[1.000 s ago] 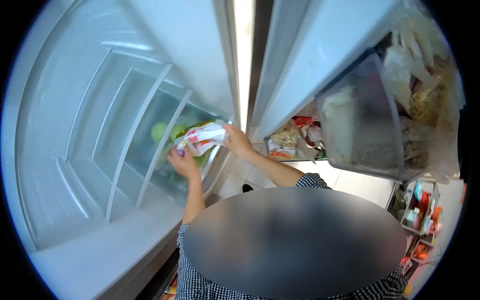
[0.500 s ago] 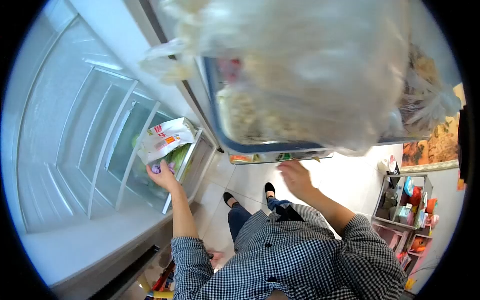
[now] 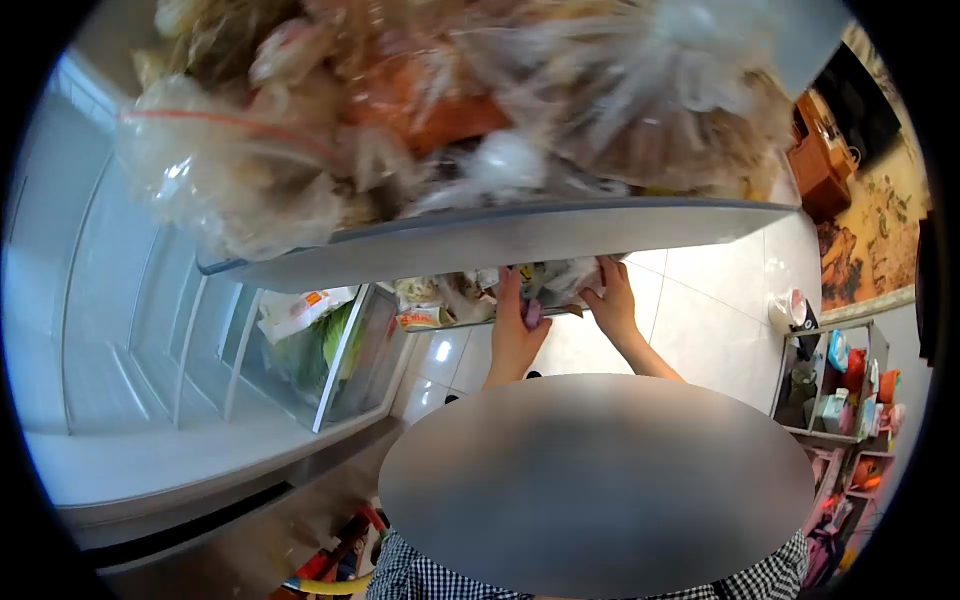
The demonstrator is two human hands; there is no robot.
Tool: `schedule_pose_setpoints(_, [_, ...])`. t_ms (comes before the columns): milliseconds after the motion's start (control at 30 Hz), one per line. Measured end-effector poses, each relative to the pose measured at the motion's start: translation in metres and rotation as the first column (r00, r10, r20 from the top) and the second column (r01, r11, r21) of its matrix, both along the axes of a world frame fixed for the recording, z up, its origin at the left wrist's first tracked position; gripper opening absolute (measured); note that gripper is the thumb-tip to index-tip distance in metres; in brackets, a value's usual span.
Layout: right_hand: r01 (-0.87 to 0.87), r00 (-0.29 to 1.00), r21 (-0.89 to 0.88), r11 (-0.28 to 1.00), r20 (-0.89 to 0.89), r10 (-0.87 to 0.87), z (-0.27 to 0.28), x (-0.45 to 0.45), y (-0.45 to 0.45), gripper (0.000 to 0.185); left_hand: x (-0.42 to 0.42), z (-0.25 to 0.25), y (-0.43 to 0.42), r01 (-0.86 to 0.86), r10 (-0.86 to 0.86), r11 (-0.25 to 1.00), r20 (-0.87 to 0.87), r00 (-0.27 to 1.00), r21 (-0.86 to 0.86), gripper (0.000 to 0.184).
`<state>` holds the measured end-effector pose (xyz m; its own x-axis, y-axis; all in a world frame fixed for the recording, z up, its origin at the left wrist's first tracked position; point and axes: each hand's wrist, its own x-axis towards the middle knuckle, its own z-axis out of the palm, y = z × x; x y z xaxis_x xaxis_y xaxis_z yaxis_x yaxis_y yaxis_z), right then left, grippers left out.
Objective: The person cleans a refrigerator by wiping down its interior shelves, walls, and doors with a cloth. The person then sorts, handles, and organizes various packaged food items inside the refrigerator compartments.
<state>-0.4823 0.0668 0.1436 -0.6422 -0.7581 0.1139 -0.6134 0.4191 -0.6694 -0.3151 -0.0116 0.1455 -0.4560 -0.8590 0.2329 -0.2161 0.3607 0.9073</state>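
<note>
A shelf packed with plastic bags fills the top of the head view. Below its edge, both hands reach into a lower door bin of wrapped items. My left hand is closed around a small purple thing. My right hand is at the bin's right part, fingers bent against a clear plastic bag; whether it grips the bag is unclear. A white printed package lies over green vegetables in the drawer at the left.
The fridge interior with its shelf edges is on the left. A rack of small goods and a white container stand at the right. Tiled floor shows below the bin.
Both hands left the white package in the drawer; my left hand carried the purple thing right to the door bin. My right hand moved there too. The view swung right, bringing the bagged shelf overhead.
</note>
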Motion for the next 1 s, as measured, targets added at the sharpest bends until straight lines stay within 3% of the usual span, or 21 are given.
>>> schedule_pose_setpoints(67, [-0.035, 0.999, 0.000, 0.999, 0.016, 0.035, 0.002, -0.004, 0.001, 0.058, -0.020, -0.023, -0.006, 0.057, -0.081, 0.990, 0.186, 0.979, 0.129, 0.043])
schedule_pose_setpoints(167, [-0.048, 0.998, -0.021, 0.999, 0.034, 0.049, 0.007, -0.018, 0.004, 0.043, -0.026, -0.041, -0.013, 0.046, -0.095, 0.970, 0.198, 0.976, 0.239, 0.027])
schedule_pose_setpoints(267, [-0.090, 0.990, -0.064, 0.994, -0.115, 0.082, 0.015, -0.018, 0.011, 0.035, -0.014, -0.027, -0.002, 0.079, -0.075, 0.996, 0.114, 0.991, -0.030, 0.018])
schedule_pose_setpoints(333, [-0.125, 0.965, -0.088, 0.988, -0.242, 0.100, 0.014, -0.019, 0.019, 0.036, -0.008, -0.027, 0.003, 0.123, -0.101, 0.980, 0.146, 0.984, -0.155, 0.019])
schedule_pose_setpoints(467, [-0.135, 0.976, -0.128, 0.982, -0.185, 0.110, 0.015, -0.016, 0.025, 0.036, -0.008, -0.023, 0.008, 0.108, -0.075, 0.966, 0.146, 0.986, -0.236, 0.021])
schedule_pose_setpoints(567, [-0.146, 0.978, -0.149, 0.978, -0.170, 0.121, 0.017, -0.017, 0.020, 0.036, -0.009, -0.014, 0.009, 0.043, -0.041, 0.997, 0.038, 0.998, -0.063, 0.022])
schedule_pose_setpoints(667, [-0.170, 0.961, -0.118, 0.978, -0.238, 0.139, 0.028, -0.015, 0.016, 0.039, -0.002, -0.031, -0.012, -0.139, 0.142, 0.982, -0.009, 0.990, 0.126, 0.026])
schedule_pose_setpoints(700, [-0.198, 0.943, -0.095, 0.976, -0.290, 0.163, 0.030, -0.015, 0.017, 0.041, 0.002, -0.025, -0.023, -0.218, 0.220, 0.976, 0.161, 0.962, -0.027, 0.025])
schedule_pose_setpoints(733, [-0.227, 0.920, -0.070, 0.971, -0.344, 0.190, 0.034, -0.016, 0.017, 0.043, 0.001, -0.021, -0.031, -0.188, 0.186, 0.982, 0.237, 0.954, -0.015, 0.024])
schedule_pose_setpoints(833, [-0.385, 0.846, -0.228, 0.894, -0.474, 0.244, 0.057, -0.001, 0.003, 0.033, -0.010, -0.022, -0.046, -0.119, 0.125, 0.992, 0.437, 0.891, -0.042, 0.023])
schedule_pose_setpoints(900, [-0.494, 0.818, -0.219, 0.842, -0.445, 0.364, 0.056, 0.009, -0.006, 0.025, -0.024, -0.036, -0.045, -0.089, 0.162, 0.984, 0.543, 0.824, -0.157, 0.020])
schedule_pose_setpoints(1000, [-0.553, 0.813, -0.251, 0.794, -0.371, 0.449, 0.054, 0.019, -0.023, 0.013, -0.030, -0.041, -0.053, -0.209, 0.266, 0.964, 0.547, 0.794, -0.166, 0.021])
